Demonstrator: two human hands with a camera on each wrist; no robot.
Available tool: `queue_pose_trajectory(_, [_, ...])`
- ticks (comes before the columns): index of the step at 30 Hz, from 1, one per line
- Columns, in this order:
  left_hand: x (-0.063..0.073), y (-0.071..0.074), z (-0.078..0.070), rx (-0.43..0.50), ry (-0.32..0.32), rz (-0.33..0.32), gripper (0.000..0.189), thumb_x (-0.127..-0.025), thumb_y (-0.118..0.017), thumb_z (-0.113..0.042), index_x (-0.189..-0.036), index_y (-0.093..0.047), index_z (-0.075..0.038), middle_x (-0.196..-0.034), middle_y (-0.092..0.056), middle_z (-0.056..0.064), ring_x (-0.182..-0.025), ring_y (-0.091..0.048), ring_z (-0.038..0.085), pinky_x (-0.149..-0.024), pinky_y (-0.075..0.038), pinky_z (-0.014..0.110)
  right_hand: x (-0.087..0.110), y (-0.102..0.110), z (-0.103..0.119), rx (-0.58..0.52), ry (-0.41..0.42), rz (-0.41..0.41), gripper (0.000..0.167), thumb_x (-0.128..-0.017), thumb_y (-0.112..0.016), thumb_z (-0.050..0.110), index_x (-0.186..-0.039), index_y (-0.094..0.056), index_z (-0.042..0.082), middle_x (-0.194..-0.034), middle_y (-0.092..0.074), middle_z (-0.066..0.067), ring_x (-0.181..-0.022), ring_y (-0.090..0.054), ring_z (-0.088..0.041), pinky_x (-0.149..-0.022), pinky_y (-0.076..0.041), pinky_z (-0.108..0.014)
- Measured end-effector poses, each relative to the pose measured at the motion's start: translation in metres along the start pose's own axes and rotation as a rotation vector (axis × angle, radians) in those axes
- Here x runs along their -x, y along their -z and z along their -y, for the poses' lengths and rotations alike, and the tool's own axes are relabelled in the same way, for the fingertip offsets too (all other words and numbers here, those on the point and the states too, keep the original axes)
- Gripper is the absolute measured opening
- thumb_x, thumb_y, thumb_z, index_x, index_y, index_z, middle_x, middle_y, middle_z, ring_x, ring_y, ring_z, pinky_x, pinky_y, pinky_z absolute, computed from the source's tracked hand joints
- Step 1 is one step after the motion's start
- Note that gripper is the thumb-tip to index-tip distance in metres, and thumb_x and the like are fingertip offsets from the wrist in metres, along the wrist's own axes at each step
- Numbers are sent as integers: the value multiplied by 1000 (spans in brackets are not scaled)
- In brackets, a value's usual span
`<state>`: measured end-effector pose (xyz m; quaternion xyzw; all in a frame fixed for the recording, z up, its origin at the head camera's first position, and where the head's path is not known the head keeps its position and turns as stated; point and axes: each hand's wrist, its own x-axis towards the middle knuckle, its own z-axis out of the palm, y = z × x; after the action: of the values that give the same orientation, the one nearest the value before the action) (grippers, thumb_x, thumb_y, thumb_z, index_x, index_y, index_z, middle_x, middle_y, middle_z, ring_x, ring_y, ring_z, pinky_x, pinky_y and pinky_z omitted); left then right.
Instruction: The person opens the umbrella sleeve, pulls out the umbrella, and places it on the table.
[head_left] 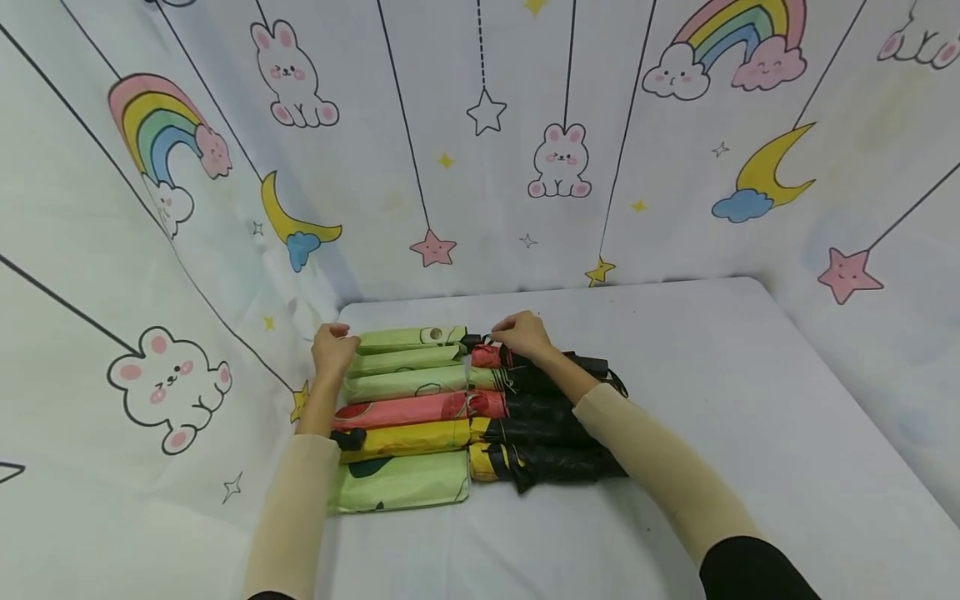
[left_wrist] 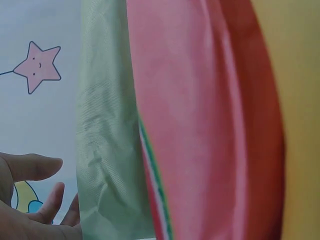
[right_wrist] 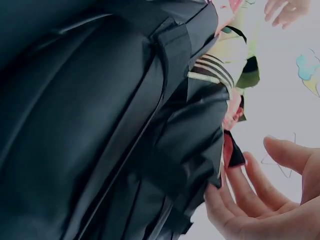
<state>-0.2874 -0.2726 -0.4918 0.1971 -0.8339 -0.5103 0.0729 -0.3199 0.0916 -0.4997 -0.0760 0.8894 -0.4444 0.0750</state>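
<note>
Folded umbrellas lie in two columns on the white table. In the head view my left hand [head_left: 332, 350] is at the left end of the farthest green umbrella [head_left: 408, 338]. The left wrist view shows that thumb and fingers apart, with nothing between them, beside a green umbrella [left_wrist: 102, 125]. My right hand [head_left: 525, 333] is at the far end of the right column, close to a red and black umbrella [head_left: 487, 357]. In the right wrist view its fingers touch or lie just beside the dark umbrella cloth [right_wrist: 192, 140], the thumb held apart. Below are a red umbrella [head_left: 420, 411] and a yellow umbrella [head_left: 420, 438].
Nearest in the right column is a yellow and black umbrella [head_left: 555, 464]; a black cord loop [head_left: 618, 383] sticks out at the right. White cloth printed with rabbits, stars and rainbows hangs behind and at both sides of the table [head_left: 720, 367].
</note>
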Motion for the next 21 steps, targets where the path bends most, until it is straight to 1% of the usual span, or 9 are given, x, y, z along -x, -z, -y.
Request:
queue_pose_trajectory(3, [-4,-2,4,-20,1,-14,44,-97,-61,-10,-138,-54,4,-144,-54,23,-127,-53,40,-102,-47,49,-6,-9,3,16,1,7,25,-98,-73,24,-114,-80,7,-107,-78,-10,-103,-71,-30,-91,-59,-48])
queue_pose_trajectory(5, [-5,-4,5,-34,5,-11,44,-98,-61,-12,-138,-54,3,-144,-54,23,-125,-53,40,-101,-47,49,-9,-16,4,32,-5,8,26,-98,-73,24,-116,-80,6,-108,-77,-10,-103,-71,-30,-90,-60,-48])
queue_pose_trajectory(9, [-5,-10,5,-49,4,-6,43,-99,-62,-14,-138,-53,4,-142,-52,24,-123,-52,41,-101,-46,53,-12,-22,9,108,-8,5,32,-98,-72,24,-121,-77,3,-115,-76,-14,-106,-70,-33,-88,-60,-47])
queue_pose_trajectory(11, [-5,-13,5,-48,-1,-15,43,-99,-62,-14,-138,-54,5,-141,-52,25,-122,-51,42,-101,-45,55,-14,-25,11,147,-2,12,35,-97,-72,24,-125,-75,1,-119,-74,-16,-108,-70,-34,-89,-61,-47])
queue_pose_trajectory(13, [-5,-15,5,-35,-1,-22,43,-99,-62,-12,-137,-54,6,-140,-52,25,-122,-51,43,-103,-44,55,-16,-28,12,177,6,26,39,-97,-72,24,-127,-73,0,-122,-73,-17,-110,-70,-35,-90,-61,-47])
queue_pose_trajectory(17, [-9,-18,10,-8,5,-36,42,-98,-63,-12,-135,-54,5,-139,-54,24,-124,-51,42,-105,-44,53,-21,-35,11,220,-3,48,44,-96,-72,26,-131,-70,-1,-127,-72,-17,-113,-69,-34,-92,-60,-46])
queue_pose_trajectory(21, [-11,-19,14,20,8,-62,39,-97,-60,-9,-134,-56,4,-139,-57,24,-125,-52,41,-106,-43,51,-23,-41,12,248,-11,51,47,-96,-73,27,-132,-69,-2,-128,-71,-19,-114,-69,-36,-93,-60,-46])
